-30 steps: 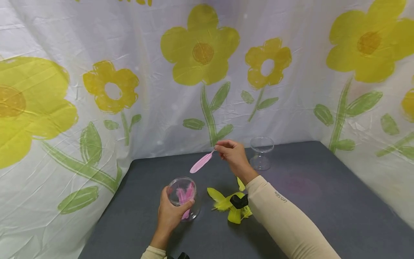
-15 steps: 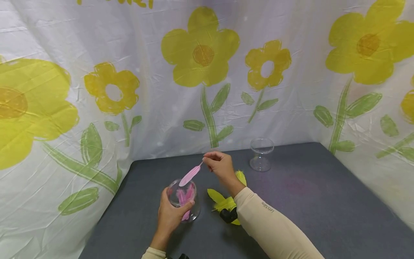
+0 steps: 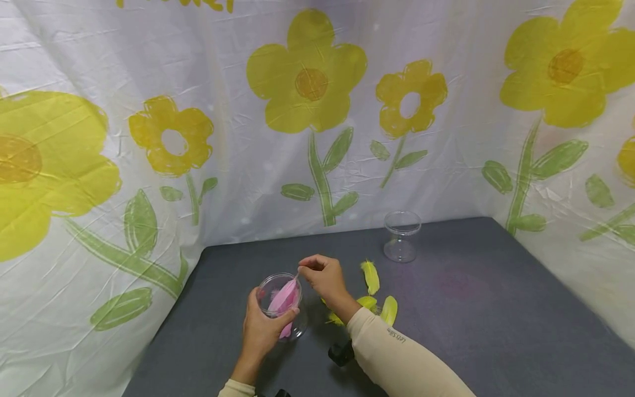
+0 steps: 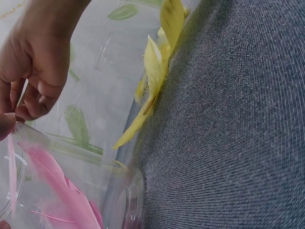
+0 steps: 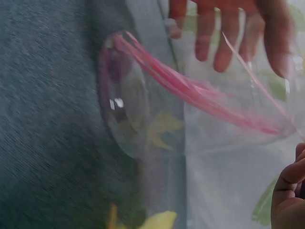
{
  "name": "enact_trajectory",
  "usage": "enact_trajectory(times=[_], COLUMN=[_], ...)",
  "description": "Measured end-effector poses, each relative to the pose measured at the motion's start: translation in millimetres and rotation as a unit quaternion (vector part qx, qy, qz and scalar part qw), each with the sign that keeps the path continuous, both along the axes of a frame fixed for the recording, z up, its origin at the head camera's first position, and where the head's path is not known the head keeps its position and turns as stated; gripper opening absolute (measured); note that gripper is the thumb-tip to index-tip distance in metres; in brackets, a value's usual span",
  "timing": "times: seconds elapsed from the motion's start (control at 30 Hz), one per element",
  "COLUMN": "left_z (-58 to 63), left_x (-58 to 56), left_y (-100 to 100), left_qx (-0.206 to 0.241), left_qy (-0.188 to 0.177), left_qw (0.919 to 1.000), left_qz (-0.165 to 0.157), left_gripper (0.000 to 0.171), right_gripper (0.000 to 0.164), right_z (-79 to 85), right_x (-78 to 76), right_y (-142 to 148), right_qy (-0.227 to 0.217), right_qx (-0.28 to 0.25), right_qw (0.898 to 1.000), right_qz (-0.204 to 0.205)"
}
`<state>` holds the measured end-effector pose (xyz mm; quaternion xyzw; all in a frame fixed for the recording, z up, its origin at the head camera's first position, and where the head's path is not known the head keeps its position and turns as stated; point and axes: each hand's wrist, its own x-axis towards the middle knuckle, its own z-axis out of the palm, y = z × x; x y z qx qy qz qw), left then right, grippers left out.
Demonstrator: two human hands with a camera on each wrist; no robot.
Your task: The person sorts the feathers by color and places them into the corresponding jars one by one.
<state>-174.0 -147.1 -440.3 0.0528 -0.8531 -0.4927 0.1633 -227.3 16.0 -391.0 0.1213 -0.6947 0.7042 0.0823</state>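
My left hand (image 3: pixel 263 325) grips a clear cup (image 3: pixel 300 327) around its side, the mouth tilted towards me. Several pink feathers (image 4: pixel 62 183) stand inside it, seen through the wall in both wrist views. Thumb and fingers of my right hand (image 3: pixel 324 280) pinch the quill of another pink feather (image 3: pixel 284 298) at the cup's right rim. That feather slants down left across the mouth in the head view; in the right wrist view its thin edge (image 5: pixel 255 78) shows inside the wall. Beneath my right forearm lie yellow feathers (image 3: pixel 389 310), partly hidden by it.
A second clear cup (image 3: pixel 399 249), footed, stands at the back right of the dark grey tabletop (image 3: pixel 496 309). One yellow feather (image 3: pixel 370 277) lies a little apart from the others. A white curtain (image 3: pixel 238 204) printed with yellow flowers surrounds the table's back and sides.
My right hand has moved left and down, bringing the pink feather from above the table to the cup's mouth. The left hand and cup have stayed put. More yellow feathers now show.
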Motion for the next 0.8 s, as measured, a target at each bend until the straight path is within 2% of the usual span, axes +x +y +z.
enact_trajectory(times=[0.13, 0.4, 0.6, 0.8], left_z=[0.3, 0.0, 0.3, -0.6], left_x=[0.1, 0.2, 0.2, -0.6], left_y=[0, 0, 0, 0], left_qx=[0.003, 0.006, 0.0, -0.003], left_qy=[-0.005, 0.001, 0.0, 0.005], left_qw=[1.0, 1.0, 1.0, 1.0], left_qz=[-0.003, -0.005, -0.003, -0.006], left_gripper=[0.105, 0.102, 0.104, 0.104], right_gripper=[0.007, 0.008, 0.01, 0.009], right_z=[10.0, 12.1, 8.5, -16.7], right_x=[16.5, 24.6, 21.7, 3.2], right_y=[-3, -7, -8, -12], right_qy=[0.012, 0.034, 0.039, 0.031], right_qx=[0.021, 0.02, 0.026, 0.03], right_qw=[1.0, 0.999, 0.999, 0.999], right_qz=[0.004, -0.003, 0.002, -0.007])
